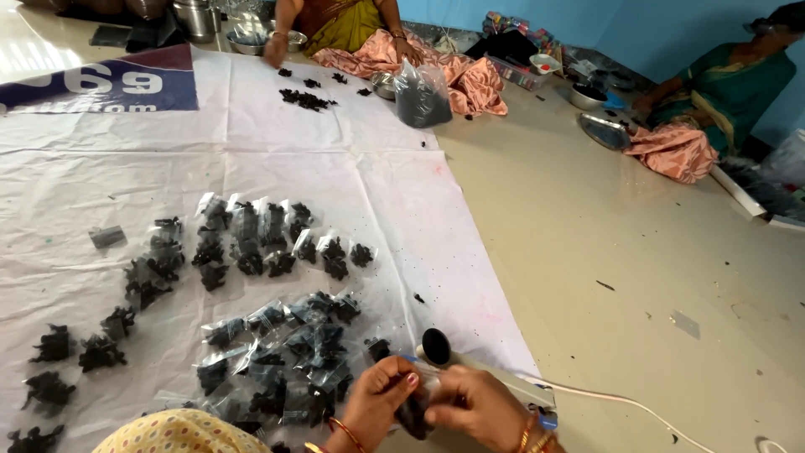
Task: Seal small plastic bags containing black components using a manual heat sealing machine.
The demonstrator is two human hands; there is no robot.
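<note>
Beige floor (637,252) is covered on one side by a big white plastic sheet (352,168), and everything else can be placed off that sheet. At the sheet's near edge, a small clear packet of dark stuff (413,411) is pinched between both hands: the left hand (377,403) is closed on its left side, the right hand (474,407) is clamped on its right side (bangles are seen on both wrists). Just past the packet, at the sheet's near corner, a white sealing tool with a round black knob (436,346) is laid, with a white cord (620,403) trailing off onto the floor.

Further onto the sheet, a heap of filled clear packets (285,352) is piled just beside the left hand, another cluster of packets (251,239) is set out mid-sheet, and loose dark clumps (75,352) are scattered toward its left edge.

At the sheet's far edge a big clear bag of dark material (422,96) is stood, beside a seated person (335,25). Another person (721,92) is seated well off the sheet, with a metal plate (604,130) nearby.
</note>
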